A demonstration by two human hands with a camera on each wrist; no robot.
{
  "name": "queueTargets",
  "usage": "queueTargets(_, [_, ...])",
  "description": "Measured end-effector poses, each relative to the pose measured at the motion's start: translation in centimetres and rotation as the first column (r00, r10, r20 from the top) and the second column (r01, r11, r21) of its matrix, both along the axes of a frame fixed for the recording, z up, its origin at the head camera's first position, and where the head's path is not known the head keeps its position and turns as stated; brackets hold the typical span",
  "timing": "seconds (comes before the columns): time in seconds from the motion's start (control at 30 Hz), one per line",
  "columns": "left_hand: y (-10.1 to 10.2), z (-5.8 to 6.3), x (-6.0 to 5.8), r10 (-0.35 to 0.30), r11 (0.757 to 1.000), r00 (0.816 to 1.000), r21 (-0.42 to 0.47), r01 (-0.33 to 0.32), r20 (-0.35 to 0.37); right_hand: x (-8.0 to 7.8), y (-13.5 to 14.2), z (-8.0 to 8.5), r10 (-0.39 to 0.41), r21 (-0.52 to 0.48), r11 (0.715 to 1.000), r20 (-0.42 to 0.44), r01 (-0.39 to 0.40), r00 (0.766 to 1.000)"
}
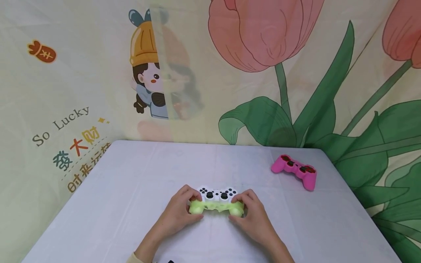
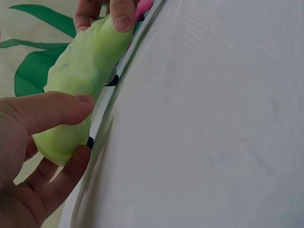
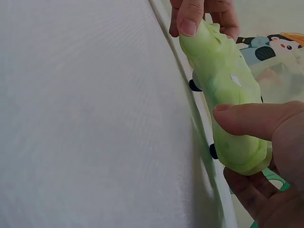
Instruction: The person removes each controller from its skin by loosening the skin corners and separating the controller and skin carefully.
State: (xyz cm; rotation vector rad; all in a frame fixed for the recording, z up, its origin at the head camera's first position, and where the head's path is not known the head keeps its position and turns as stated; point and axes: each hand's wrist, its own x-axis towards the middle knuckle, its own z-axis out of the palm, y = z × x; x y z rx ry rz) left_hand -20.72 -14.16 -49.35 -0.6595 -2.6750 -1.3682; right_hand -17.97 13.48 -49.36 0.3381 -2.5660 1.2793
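A white game controller (image 1: 216,193) with dark buttons and two black thumbsticks is held between both hands. A translucent light-green silicone cover (image 1: 216,206) wraps its handles and lower side, leaving the white button face bare. My left hand (image 1: 180,209) pinches the left end, fingers at the upper edge and thumb low on the covered handle. At the opposite end, my right hand (image 1: 254,213) grips the right handle likewise. Both wrist views show the thumbs pressed on the green cover (image 2: 88,61), with fingers round the far side and the black thumbsticks poking out.
A pink controller (image 1: 291,168) with dark and red buttons lies at the back right of the white-covered table (image 1: 158,164). A small dark object (image 1: 171,261) shows at the bottom edge of the head view. Behind the table hangs a printed cloth with tulips (image 1: 266,33).
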Motion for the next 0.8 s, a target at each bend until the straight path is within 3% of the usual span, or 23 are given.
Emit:
queueTargets(0.23, [0.08,0.07,0.26,-0.007,1.000,0.999,-0.027,0.006,-0.043,0.21,-0.35,0.14,-0.026,0.028,0.999,0.047,0.025,0.999])
queueTargets(0.8, [0.16,0.22,0.25,0.010,1.000,0.997,-0.029,-0.012,-0.075,0.16,-0.56,0.38,-0.100,0.073,0.992,-0.043,0.103,0.994])
